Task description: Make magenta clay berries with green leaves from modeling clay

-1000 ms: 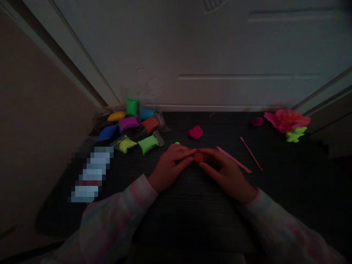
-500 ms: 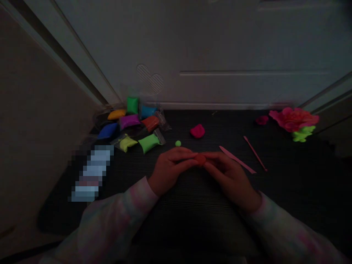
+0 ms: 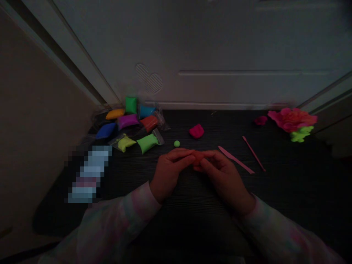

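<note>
Between the fingertips of both hands is a small lump of orange-red modelling clay [image 3: 197, 158]. My left hand [image 3: 171, 169] pinches it from the left, and my right hand [image 3: 226, 178] grips its right side with thumb and fingers. Part of the lump is covered by the fingers. Just beyond my left hand sits a little light-green clay ball [image 3: 176, 143]. A crimson clay piece [image 3: 196, 131] lies farther back. Close to the right hand are a pink plastic clay knife [image 3: 235, 160] and a thin pink modelling tool [image 3: 253, 153].
Several bags of coloured clay, among them a light-green one [image 3: 147, 143] and a purple one [image 3: 128, 121], cluster at the back left. A blurred pale rectangle [image 3: 90, 174] lies in front of them. At the back right stand a pink ruffled flower shape [image 3: 293, 119] and a yellow-green figure [image 3: 301, 134].
My fingers and thumbs have closed further over the orange-red clay, and its outline looks less round. Both hands stay in nearly the same place. The view has shifted slightly.
</note>
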A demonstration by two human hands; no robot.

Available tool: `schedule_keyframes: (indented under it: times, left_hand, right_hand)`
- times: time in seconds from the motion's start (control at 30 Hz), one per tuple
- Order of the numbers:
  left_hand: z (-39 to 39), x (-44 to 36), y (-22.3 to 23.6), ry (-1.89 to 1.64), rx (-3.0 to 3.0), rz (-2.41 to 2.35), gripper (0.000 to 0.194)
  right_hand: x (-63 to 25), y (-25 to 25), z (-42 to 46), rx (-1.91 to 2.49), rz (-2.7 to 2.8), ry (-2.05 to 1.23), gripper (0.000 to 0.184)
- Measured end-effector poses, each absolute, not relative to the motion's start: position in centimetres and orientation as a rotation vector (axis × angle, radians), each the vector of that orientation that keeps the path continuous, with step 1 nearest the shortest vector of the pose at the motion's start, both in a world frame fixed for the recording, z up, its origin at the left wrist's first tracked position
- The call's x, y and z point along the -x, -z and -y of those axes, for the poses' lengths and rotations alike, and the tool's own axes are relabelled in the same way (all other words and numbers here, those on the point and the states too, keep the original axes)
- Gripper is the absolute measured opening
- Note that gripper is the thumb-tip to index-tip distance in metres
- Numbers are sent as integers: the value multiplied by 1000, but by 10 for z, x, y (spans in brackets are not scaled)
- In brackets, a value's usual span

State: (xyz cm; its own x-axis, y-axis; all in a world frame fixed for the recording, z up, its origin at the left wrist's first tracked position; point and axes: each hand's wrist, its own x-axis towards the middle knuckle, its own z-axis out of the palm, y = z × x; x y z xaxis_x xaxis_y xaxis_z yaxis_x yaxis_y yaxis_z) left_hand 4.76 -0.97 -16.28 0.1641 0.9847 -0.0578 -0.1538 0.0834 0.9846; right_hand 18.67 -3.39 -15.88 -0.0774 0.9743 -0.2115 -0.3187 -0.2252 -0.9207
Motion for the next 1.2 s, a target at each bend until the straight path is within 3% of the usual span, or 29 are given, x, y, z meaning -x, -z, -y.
schedule_keyframes:
  times: [0.2, 0.37, 0.67, 0.97, 1.2]
  left_hand:
    - [8, -52, 170, -1133, -864, -1000, 25]
    - [4, -52, 171, -1158, -850, -1004, 15]
    - [6, -57, 169, -1186, -748, -934, 23]
    - [4, -55, 170, -1186, -738, -893, 15]
    - [4, -52, 161, -1086, -1004, -1009, 17]
  right_hand:
    - [-176, 164, 29, 1063, 769, -1505, 17]
    - [-168, 168, 26, 1065, 743, -1447, 15]
    - [-167, 169, 24, 1048, 738, -1391, 16]
    - [-171, 171, 25, 1085, 829, -1386, 18]
    - [-186, 165, 19, 1210, 1091, -1352, 20]
